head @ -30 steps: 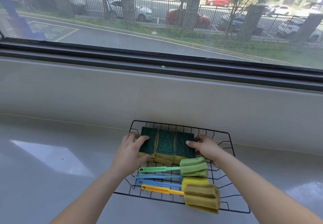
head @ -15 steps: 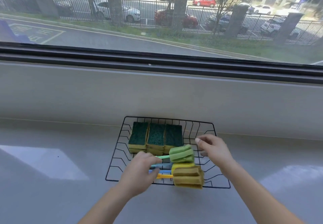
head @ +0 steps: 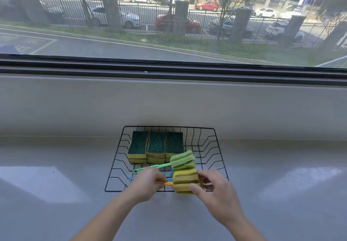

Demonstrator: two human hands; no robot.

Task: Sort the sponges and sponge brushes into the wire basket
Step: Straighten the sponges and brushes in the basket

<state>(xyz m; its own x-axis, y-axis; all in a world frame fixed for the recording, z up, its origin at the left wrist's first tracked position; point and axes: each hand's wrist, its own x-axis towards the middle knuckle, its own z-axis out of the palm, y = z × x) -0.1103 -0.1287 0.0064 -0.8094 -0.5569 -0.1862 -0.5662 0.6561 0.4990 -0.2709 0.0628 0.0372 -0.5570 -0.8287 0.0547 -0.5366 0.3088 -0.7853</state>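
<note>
A black wire basket sits on the grey counter against the wall. Three green-topped yellow sponges stand side by side in its back left part. In front of them lie sponge brushes: a green one and a yellow-headed one with an orange handle; a blue handle peeks out between them. My left hand is closed over the brush handles. My right hand grips the yellow brush head from the right side.
The grey counter stretches left and right of the basket. A low grey wall and a dark window frame rise right behind the basket.
Both hands left the sponges at the back and came down to the brushes at the basket's front. The right hand has closed on the yellow brush head.
</note>
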